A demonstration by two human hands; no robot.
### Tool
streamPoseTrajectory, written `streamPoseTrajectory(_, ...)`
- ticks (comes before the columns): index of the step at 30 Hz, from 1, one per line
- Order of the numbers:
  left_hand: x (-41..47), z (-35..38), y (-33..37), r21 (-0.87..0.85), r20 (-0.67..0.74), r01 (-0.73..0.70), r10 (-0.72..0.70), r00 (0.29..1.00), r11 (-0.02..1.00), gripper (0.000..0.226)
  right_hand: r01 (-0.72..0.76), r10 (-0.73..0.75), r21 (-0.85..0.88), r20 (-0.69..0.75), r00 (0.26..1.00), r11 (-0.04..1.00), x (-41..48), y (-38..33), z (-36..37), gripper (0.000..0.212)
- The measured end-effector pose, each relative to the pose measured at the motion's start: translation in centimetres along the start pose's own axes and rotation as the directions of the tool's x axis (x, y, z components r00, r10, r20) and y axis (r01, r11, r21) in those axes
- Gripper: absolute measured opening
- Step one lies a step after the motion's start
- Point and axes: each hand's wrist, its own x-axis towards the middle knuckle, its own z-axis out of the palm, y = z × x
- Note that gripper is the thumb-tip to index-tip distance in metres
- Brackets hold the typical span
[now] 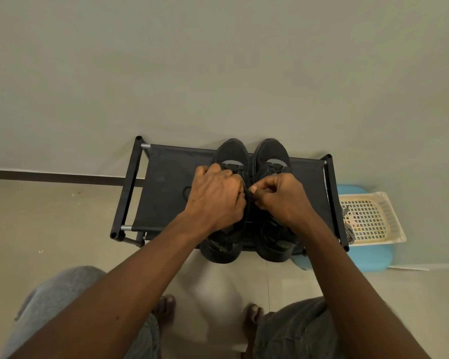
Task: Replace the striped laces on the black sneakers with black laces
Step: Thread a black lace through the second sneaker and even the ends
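Our left hand (215,195) and right hand (280,198) curl their fingers and pinch a thin black lace (247,200) over two black cloth sneakers (232,151) on a black fabric shoe rack (166,182). If we tug too hard, the lace may slip from its hole.

Pale wall (218,60), dark baseboard (62,175), beige tile floor (49,229), black rack (166,182), cream basket (373,218) beside.

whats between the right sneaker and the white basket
In the head view, the black end bar of the rack and, beside the basket, the striped laces.
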Motion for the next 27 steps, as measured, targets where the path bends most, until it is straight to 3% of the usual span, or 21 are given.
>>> streamPoseTrajectory(2, -0.2, 0.5, 0.1, -0.065, -0.045, 0.012, -0.015, 0.999, 0.998, 0.016, -0.009, 0.009, -0.038, -0.002, 1.000, 0.999, -0.2, -0.1, -0.2, 0.017)
streamPoseTrajectory(5, -0.3, 1.2, -0.4, -0.247, -0.079, 0.044, -0.065, 0.995, 0.968, 0.003, -0.103, 0.101, 0.116, 0.024, 0.995, 0.988, -0.2, -0.1, -0.3, 0.015)
streamPoseTrajectory(7, -0.3, 1.4, -0.6, -0.372, -0.090, 0.078, -0.120, 0.989, 0.925, 0.009, -0.129, 0.122, 0.168, 0.053, 0.991, 0.977, -0.2, -0.4, -0.3, 0.014)
streamPoseTrajectory(10, -0.2, 1.5, -0.8, -0.472, -0.085, 0.092, -0.149, 0.985, 0.877, 0.018, -0.077, 0.075, 0.058, 0.039, 0.996, 0.995, -0.1, -0.5, -0.1, 0.015)
streamPoseTrajectory(15, -0.5, 1.5, -1.0, -0.435, -0.073, 0.077, -0.121, 0.990, 0.897, 0.036, -0.013, 0.013, -0.117, 0.003, 1.000, 0.993, -0.4, -0.7, -0.1, 0.023)
streamPoseTrajectory(19, -1.2, 1.3, -1.1, -0.308, -0.031, 0.106, -0.121, 0.992, 0.945, 0.058, 0.017, -0.042, -0.132, -0.185, 0.982, 0.991, -1.3, -1.2, -0.7, 0.022)
streamPoseTrajectory(21, -1.4, 1.3, -1.5, -0.314, 0.000, 0.146, -0.154, 0.988, 0.938, 0.060, 0.067, -0.062, 0.006, -0.273, 0.960, 0.998, -1.7, -1.6, -1.1, 0.020)
streamPoseTrajectory(23, -1.4, 1.2, -2.0, -0.327, 0.058, 0.189, -0.180, 0.982, 0.926, 0.063, 0.125, -0.030, 0.292, -0.310, 0.950, 0.948, -2.1, -2.1, -1.6, 0.013)
streamPoseTrajectory(25, -1.4, 0.9, -2.2, -0.339, 0.116, 0.231, -0.203, 0.972, 0.912, 0.069, 0.157, 0.007, 0.573, -0.274, 0.962, 0.804, -2.8, -3.2, -2.2, 0.014)
streamPoseTrajectory(27, -1.4, 0.5, -2.5, -0.371, 0.151, 0.281, -0.241, 0.959, 0.885, 0.074, 0.182, 0.007, 0.727, -0.248, 0.969, 0.662, -3.5, -4.3, -2.8, 0.014)
